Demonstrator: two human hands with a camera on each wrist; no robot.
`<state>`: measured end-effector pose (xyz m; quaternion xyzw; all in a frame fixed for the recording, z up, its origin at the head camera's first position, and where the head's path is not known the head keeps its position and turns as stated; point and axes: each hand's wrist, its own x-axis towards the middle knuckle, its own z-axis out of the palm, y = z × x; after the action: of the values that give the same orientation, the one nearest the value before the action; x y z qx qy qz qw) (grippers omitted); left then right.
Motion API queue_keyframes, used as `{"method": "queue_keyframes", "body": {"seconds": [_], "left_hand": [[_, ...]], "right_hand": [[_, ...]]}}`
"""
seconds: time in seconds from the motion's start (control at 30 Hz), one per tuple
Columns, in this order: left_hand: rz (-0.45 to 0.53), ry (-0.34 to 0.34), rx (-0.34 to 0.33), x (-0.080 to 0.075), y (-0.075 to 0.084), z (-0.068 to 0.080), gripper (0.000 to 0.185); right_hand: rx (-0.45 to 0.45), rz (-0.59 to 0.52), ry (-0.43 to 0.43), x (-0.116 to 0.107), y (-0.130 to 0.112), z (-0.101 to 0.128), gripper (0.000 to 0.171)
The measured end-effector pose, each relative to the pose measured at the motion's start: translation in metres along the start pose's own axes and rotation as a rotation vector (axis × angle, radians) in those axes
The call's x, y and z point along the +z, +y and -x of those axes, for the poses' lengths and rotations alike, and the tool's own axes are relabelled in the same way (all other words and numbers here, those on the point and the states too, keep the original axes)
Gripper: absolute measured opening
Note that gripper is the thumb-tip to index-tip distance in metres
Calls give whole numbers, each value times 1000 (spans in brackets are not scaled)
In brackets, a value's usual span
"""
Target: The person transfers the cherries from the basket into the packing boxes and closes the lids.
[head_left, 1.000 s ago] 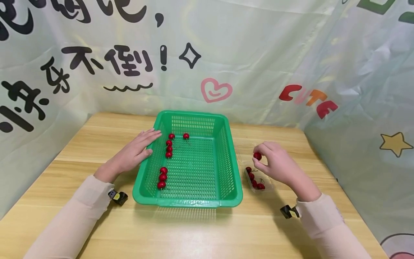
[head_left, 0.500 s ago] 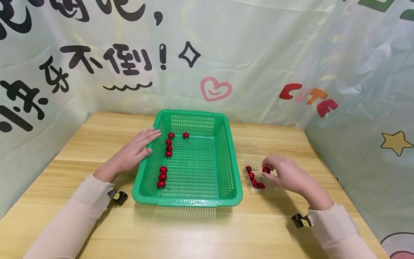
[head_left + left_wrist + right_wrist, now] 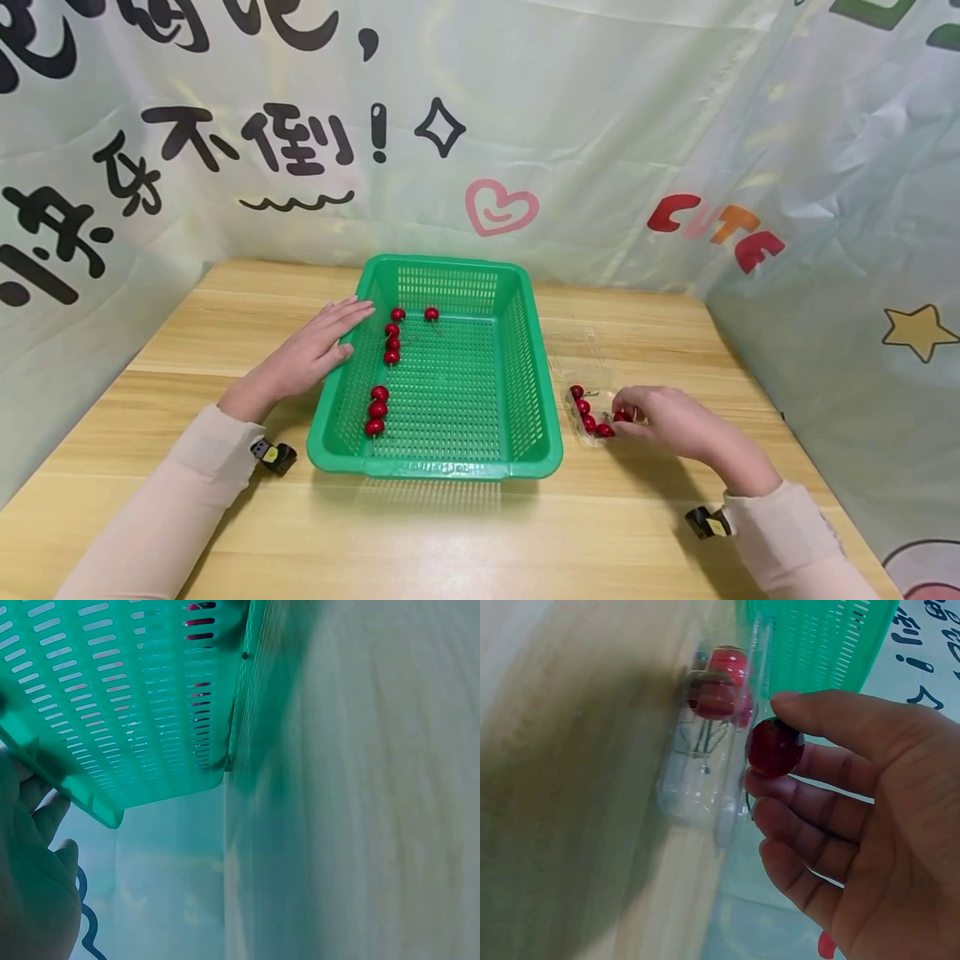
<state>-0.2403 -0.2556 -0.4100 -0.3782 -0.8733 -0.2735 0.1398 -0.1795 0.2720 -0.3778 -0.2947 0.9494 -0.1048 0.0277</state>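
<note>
My right hand pinches a dark red cherry between thumb and fingers, over the right side of a small clear plastic box. Several more cherries lie along the box's left and near sides, their thin stems showing in the right wrist view. My left hand rests with straight fingers on the left rim of a green slotted basket. Inside that basket, several cherries line the left side, and one more cherry sits by the back wall.
Both containers stand on a light wooden table, the basket in the middle and the box just to its right. The box's clear lid lies folded back behind it. A printed cloth hangs close behind the table.
My right hand has moved right and toward me with the cherry, coming down to the box's right side. The left hand and the basket stay where they were.
</note>
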Motion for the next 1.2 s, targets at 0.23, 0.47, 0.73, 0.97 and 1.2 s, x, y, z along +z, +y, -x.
{"method": "queue_keyframes", "body": {"seconds": [0.23,0.47,0.73,0.97,1.2], "left_hand": [[3,3,0,0,0,1,52],[3,0,-1,-1,0,1,52],[-4,0,2,0,0,1,51],[-1,0,5,0,1,1,51],[1,-1,-2,0,2,0,51]], "right_hand": [[11,-21,-34,7,2,2,10],[0,-22,-37,9,3,0,9],[11,-27,-62,10,3,-1,8],[12,-35,-92,9,2,-2,6],[-10,-7,-81,8,2,-3,8]]}}
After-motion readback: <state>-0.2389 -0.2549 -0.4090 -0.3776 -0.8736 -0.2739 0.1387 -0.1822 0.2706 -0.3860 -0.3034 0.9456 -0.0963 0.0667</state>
